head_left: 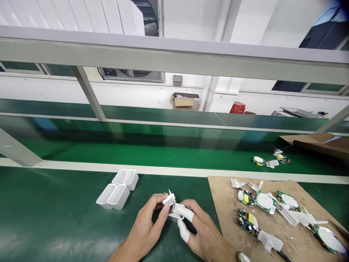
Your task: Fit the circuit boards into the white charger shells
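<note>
Near the front of the green bench, my left hand (148,223) pinches a white two-pin plug cap (169,199) between thumb and forefinger, its pins pointing up. My right hand (200,231), with white finger covers on thumb and forefinger, grips an open white plastic adapter case (177,211). Cap and case are close together, with thin dark wires visible between them. My fingers hide part of the case's inside. Right of my hands, a brown cardboard sheet (226,222) bears several green circuit boards (247,222) and white plug housings (269,240).
Several white open-topped boxes (118,196) stand together left of my hands. A pale rail (163,171) separates the bench from the green conveyor belt (163,153), which carries more boards and caps (258,161) at right. A cardboard box (321,143) lies at far right.
</note>
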Available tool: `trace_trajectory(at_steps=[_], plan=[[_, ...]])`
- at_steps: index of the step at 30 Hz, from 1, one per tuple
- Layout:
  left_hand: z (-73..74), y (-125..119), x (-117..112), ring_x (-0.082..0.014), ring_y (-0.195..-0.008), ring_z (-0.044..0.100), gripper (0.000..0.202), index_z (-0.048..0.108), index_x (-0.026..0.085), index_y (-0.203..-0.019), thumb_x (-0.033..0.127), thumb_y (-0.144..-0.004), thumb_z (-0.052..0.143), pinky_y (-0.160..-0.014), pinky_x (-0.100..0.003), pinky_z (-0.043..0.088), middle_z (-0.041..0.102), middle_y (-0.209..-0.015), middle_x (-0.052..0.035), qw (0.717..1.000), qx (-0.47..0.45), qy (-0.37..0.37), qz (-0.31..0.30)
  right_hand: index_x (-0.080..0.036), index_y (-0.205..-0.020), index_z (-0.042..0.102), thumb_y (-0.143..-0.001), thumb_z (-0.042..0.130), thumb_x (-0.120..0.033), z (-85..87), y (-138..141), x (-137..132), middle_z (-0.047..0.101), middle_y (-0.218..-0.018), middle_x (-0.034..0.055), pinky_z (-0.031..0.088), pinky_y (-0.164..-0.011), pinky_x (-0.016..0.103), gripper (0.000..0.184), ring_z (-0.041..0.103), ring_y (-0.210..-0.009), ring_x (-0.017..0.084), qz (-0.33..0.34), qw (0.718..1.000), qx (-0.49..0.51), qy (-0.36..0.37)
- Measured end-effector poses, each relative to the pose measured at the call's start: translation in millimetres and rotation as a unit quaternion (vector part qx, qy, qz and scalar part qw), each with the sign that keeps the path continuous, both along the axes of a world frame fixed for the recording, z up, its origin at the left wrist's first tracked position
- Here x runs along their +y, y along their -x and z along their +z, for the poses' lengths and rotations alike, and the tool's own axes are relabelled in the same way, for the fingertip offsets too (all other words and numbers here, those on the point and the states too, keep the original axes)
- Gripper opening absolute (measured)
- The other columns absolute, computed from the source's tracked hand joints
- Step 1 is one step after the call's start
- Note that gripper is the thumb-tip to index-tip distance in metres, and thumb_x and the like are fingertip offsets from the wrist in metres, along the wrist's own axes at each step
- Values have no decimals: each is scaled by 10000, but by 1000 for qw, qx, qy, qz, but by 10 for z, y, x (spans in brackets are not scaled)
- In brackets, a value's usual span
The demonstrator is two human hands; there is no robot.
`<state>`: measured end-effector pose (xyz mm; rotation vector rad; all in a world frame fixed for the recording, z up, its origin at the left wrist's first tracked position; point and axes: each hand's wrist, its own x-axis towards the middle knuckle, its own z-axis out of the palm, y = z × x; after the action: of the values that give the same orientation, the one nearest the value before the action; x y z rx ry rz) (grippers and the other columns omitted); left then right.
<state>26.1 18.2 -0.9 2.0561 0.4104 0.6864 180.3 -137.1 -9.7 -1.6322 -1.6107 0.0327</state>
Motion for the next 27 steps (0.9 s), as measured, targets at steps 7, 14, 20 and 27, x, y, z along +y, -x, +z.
trace_trajectory(at_steps=[7,14,20,27], plan=[[-13,31,-40,-251,-1141,716,659,430,320,-1488,461,-930,752,-1020,-424,617,688,-1296,-76,1000,-6,-4,-23,-253,-1275,712,-974,600,-272,35,22,52,717,-1124,99,628,-845,386,322,720,-965,243,46,942,331,23],[4,19,-267,-289,-1273,661,662,395,342,-1537,323,-964,726,-1069,-442,599,616,-1424,-112,987,-80,-138,-15,-144,-1021,743,-882,758,-409,183,165,37,774,-956,102,603,-783,364,300,740,-818,230,64,681,729,38],[-5,28,-266,-284,-1274,654,628,428,295,-1525,305,-968,718,-1067,-400,595,614,-1412,-128,979,-108,-170,-11,-144,-1028,742,-865,766,-407,239,215,46,778,-987,112,607,-800,395,310,752,-865,256,70,678,731,41],[35,40,-249,-292,-1312,627,642,432,278,-1520,358,-959,735,-1101,-412,573,604,-1436,-132,978,-96,-181,-24,-148,-1114,733,-910,712,-462,135,197,35,777,-1023,131,636,-808,455,376,762,-907,291,48,738,672,34]])
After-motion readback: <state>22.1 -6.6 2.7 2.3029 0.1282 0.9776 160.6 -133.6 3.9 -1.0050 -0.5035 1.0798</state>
